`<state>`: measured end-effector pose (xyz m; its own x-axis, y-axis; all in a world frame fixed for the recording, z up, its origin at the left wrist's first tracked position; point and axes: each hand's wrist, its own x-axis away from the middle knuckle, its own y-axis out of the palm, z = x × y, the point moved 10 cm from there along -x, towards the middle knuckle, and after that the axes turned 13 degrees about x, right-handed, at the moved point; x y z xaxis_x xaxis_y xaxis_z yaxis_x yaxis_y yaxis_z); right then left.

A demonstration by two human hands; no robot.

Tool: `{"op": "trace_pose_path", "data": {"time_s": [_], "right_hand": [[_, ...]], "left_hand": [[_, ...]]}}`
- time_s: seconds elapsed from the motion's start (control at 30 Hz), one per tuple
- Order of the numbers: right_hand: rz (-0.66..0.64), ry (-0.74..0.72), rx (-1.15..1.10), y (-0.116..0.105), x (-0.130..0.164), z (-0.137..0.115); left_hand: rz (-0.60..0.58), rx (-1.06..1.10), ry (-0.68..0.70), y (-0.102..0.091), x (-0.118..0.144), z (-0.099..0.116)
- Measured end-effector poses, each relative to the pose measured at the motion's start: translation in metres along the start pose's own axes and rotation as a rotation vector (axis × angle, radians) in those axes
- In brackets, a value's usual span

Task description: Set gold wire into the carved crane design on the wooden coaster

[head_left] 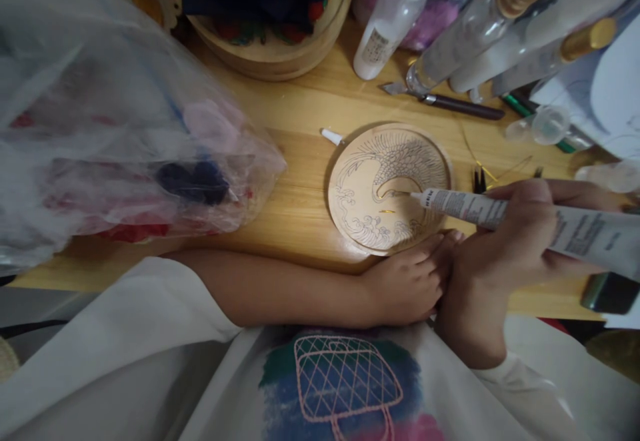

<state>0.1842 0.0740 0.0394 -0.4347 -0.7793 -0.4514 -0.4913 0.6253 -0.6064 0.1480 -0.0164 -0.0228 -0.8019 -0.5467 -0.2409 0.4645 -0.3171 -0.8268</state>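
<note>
A round wooden disc point(365, 194) lies on the table, with a dark line drawing of a long-feathered bird and waves on it. Thin gold wire point(387, 211) sits on the drawing near the disc's middle. My right hand point(530, 234) is wrapped round a white glue tube point(465, 206), whose nozzle points left, over the bird's curved neck. Just below the disc's rim, my left hand point(410, 281) rests with its fingers curled and pressed together, against my right wrist. What lies under those fingers is hidden.
A white cap point(331, 136) lies left of the disc. Behind it are a craft knife point(463, 106) and several clear bottles point(450, 47). A bulky plastic bag point(125, 127) fills the left side. A round wooden box point(280, 61) stands at the back. Black-tipped tweezers point(479, 179) lie to the right.
</note>
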Motion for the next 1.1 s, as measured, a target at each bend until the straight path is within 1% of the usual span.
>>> {"op": "trace_pose_path", "data": {"time_s": [0.13,0.27,0.47,0.63,0.73,0.8,0.9,0.97,1.1], "right_hand": [[0.041,-0.029,0.014,-0.004,0.001,0.001],[0.039,0.008,-0.014,-0.004,0.0,0.006],[0.067,-0.024,0.016,-0.004,-0.001,0.001],[0.03,-0.038,0.011,-0.001,-0.002,0.0],[0.003,-0.001,-0.003,0.001,-0.002,0.001],[0.013,0.019,0.009,0.001,-0.001,0.001],[0.023,0.005,0.029,0.001,0.0,-0.002],[-0.009,0.002,0.01,0.002,0.0,-0.002],[-0.113,0.028,0.007,0.008,0.002,0.004]], "left_hand": [[-0.007,-0.022,0.001,0.002,0.0,0.0],[0.026,-0.036,-0.001,0.001,0.001,0.0],[0.013,0.004,0.0,0.002,0.0,-0.001],[0.038,0.028,0.002,-0.003,0.001,-0.001],[0.019,0.033,0.008,-0.002,0.001,0.0],[0.017,0.035,0.016,-0.001,0.0,0.0],[0.036,0.037,0.014,-0.003,0.001,0.0],[0.038,0.04,0.014,-0.003,0.001,0.0],[0.057,0.043,0.022,-0.002,0.001,0.001]]}}
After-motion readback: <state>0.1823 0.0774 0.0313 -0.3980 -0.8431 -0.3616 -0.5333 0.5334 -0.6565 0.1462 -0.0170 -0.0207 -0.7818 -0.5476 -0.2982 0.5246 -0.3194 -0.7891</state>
